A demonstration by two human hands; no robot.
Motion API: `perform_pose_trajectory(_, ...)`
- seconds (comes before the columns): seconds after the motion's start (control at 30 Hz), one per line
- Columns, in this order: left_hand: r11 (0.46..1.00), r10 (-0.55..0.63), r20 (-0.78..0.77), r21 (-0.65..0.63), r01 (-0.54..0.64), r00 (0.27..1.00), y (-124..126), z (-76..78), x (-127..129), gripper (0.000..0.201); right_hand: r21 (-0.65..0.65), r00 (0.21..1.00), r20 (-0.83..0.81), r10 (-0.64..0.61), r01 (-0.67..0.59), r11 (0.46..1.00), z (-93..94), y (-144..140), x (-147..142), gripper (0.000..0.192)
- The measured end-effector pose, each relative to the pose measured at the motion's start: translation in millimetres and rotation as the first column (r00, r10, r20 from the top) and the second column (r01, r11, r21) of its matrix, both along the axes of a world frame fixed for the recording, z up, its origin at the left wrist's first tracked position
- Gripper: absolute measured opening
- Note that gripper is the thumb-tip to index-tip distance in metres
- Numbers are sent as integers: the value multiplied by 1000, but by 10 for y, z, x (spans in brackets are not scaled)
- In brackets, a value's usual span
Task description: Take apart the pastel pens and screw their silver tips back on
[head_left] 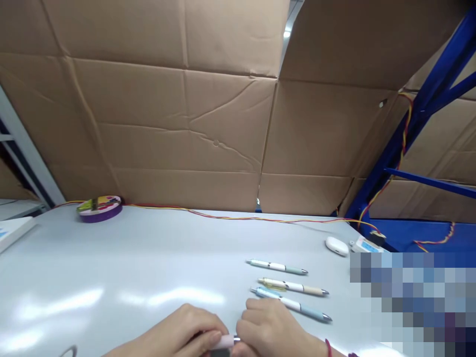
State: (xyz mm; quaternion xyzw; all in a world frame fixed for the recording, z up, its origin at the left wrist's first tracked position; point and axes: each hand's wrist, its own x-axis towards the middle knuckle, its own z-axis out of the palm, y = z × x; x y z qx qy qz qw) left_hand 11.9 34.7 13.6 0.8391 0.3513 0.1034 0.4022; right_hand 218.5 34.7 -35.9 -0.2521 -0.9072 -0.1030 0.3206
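At the bottom edge my left hand (189,332) is closed around a pale pink pen (225,341), only a short length of which shows. My right hand (267,327) has its fingers curled in at the silver tip end of the same pen; what lies inside them is hidden. Just beyond the right hand lie three pens side by side: a blue and white pen (293,303) closest, then a cream and white pen (293,286), then a pale green and white pen (277,267).
A round purple tin-like container (100,209) stands at the back left of the white table (148,253). A white earbud-style case (336,246) sits at the right. Red and yellow wires (223,216) run along the back, before a cardboard wall (178,148). A blue frame (386,163) rises at right.
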Motion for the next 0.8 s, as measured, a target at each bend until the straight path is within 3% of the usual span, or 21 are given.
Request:
perform_pose_trajectory(0.17, 991, -29, -67, 132, 38, 997, 1, 27, 12, 30, -240, 997, 72, 9, 8, 971, 24, -51, 11, 69)
perform_pose_trajectory(0.23, 984, -13, -49, 179, 22, 999, -5, 22, 13, 26, -195, 999, 36, -29, 36, 980, 34, -49, 9, 69)
perform_pose_trajectory(0.4, 973, 15, 48, 230, -26, 999, -1, -38, 11, 24, 66, 997, -50, -60, 63, 996, 3, -1, -18, 57)
perform_pose_trajectory(0.47, 952, 14, 93, 303, -42, 996, 20, -100, 9, 22, 23, 994, -81, -68, 70, 997, -4, -3, -32, 56)
perform_pose_trajectory(0.53, 898, -2, 140, 437, -60, 990, 46, -173, 7, 24, -132, 991, -108, -76, 62, 989, 14, -28, -43, 55)
perform_pose_trajectory(0.6, 807, -53, 153, 589, -48, 987, 67, -226, 0, 25, -345, 989, -126, -82, 34, 938, 59, -61, -37, 52)
perform_pose_trajectory(0.7, 683, -100, 105, 730, -8, 989, 89, -217, -31, 19, -603, 976, -177, -124, -8, 798, 159, -79, 32, 49)
perform_pose_trajectory(0.73, 679, -89, 90, 734, -6, 992, 96, -190, -47, 19, -657, 965, -205, -161, -14, 754, 197, -71, 71, 49)
perform_pose_trajectory(0.8, 738, -74, 115, 674, -23, 991, 110, -121, -87, 25, -747, 932, -252, -259, -17, 665, 269, -42, 159, 49)
